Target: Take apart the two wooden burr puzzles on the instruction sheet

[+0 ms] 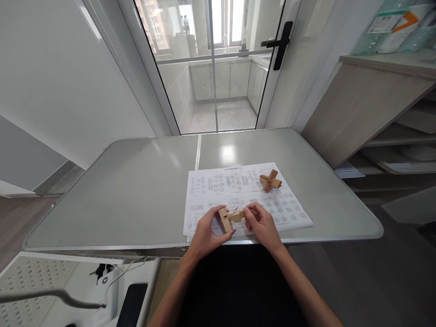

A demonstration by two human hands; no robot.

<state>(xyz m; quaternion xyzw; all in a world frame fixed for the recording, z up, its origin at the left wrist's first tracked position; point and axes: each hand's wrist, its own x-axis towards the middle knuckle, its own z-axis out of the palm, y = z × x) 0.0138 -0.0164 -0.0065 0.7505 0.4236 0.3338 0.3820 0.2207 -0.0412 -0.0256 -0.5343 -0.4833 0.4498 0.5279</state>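
Both hands on wood puzzle (231,218), held just above sheet (245,195) at near desk (136,190) edge. Left fingers (218,210) pinch upright block, right fingers (250,212) pinch crossbar. Risk: loose piece slips, drops off edge into lap. Second puzzle (270,180) lies well apart on sheet. Grey glossy desk, glass door (214,68) beyond, shelves (391,113) right.

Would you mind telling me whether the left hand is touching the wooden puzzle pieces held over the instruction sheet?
Touching: the head view shows the left hand pinching the wooden puzzle pieces at one end.
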